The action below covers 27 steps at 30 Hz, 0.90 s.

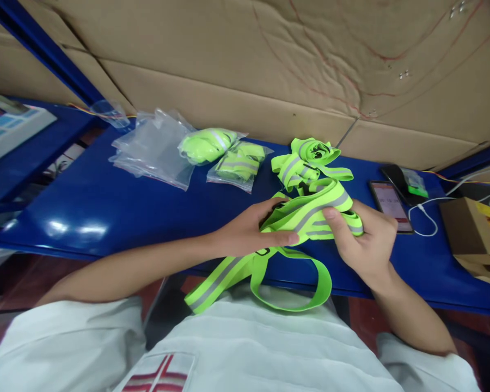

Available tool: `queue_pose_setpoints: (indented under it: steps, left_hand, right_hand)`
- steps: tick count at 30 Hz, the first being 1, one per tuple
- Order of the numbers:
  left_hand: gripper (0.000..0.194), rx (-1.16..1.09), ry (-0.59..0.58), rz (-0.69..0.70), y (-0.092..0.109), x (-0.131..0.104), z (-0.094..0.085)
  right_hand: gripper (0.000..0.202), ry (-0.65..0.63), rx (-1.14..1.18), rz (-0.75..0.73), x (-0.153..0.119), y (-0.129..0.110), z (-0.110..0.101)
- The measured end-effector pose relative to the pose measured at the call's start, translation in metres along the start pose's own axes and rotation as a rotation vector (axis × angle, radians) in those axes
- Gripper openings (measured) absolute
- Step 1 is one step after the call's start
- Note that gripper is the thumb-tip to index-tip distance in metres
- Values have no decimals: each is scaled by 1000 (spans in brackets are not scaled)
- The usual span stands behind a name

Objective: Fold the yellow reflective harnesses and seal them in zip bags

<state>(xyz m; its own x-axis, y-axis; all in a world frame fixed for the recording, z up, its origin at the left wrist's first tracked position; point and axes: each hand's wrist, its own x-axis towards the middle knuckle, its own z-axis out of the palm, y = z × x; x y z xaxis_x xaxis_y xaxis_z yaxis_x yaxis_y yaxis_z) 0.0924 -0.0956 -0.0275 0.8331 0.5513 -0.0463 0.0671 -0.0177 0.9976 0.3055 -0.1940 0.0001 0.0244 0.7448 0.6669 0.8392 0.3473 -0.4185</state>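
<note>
Between my two hands is a neon yellow-green reflective strap (310, 209) with a grey stripe, gathered into loose folds. My left hand (261, 228) is closed on its left side, thumb lying across the folds. My right hand (361, 234) grips the right side, thumb on top and fingers behind. A loop and a loose end of strap hang below, over the table's front edge. Dark buckle parts show near my left fingers, partly hidden. Just beyond, more rolled reflective straps (296, 171) lie on the blue table (147, 218).
Clear plastic bags (155, 147) lie at the back left, beside two bagged straps (239, 161). A lit phone (390, 204), a dark device (404, 182) and a white cable are on the right, near an open cardboard box (465, 228). A clear cup (110, 113) stands back left.
</note>
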Motion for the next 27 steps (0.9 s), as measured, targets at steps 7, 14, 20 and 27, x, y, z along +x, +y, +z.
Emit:
queue_pose_setpoints:
  steps: [7,14,20,27]
  left_hand:
    - [60,-69,-5,-122,-3,4,-2]
    - [42,-171,-316,-192,-6,3,2]
    - [29,-182,-415,-134,-11,2,4]
    - [19,-138,-514,-202,-5,0,-1]
  right_hand:
    - [42,-137,280,326,2,1,5]
    - [48,-227,543,492,0,15,10]
    - [46,-215,529,472,-1,15,7]
    - [29,-149,410,365,-2,9,-3]
